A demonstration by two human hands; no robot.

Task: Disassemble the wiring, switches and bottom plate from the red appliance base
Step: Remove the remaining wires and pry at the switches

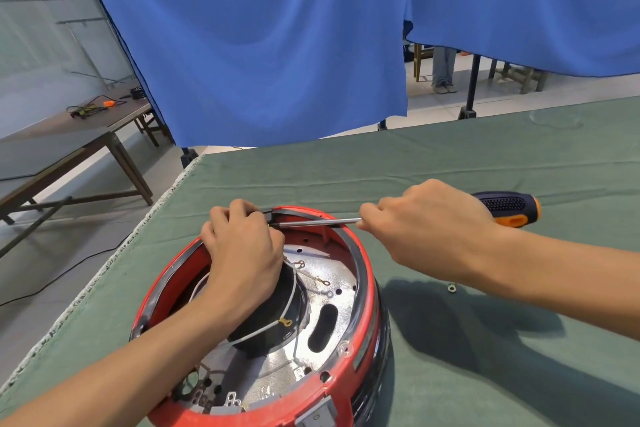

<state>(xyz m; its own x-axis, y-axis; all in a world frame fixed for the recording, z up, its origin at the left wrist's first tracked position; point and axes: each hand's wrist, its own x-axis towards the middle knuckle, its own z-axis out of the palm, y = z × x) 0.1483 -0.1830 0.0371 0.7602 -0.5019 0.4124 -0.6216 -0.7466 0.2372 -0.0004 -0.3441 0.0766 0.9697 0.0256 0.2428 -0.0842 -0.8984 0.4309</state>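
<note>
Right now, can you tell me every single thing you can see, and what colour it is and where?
appliance base: one, red, near table edge
bottom plate: one, silver, inside base
wires: several, white, over plate
screwdriver: one, black and orange, tip at base's far rim
ring terminal: one, loose on cloth
table cloth: one, green
curtain: blue, behind table
side table: one, brown, far left
left hand: curled at far rim
right hand: grips screwdriver

head cam: one wide view, worn on my head | faced forward and down, over the table (450,163) | sat close above my hands and the base (363,288) | curtain (259,45) behind
</note>
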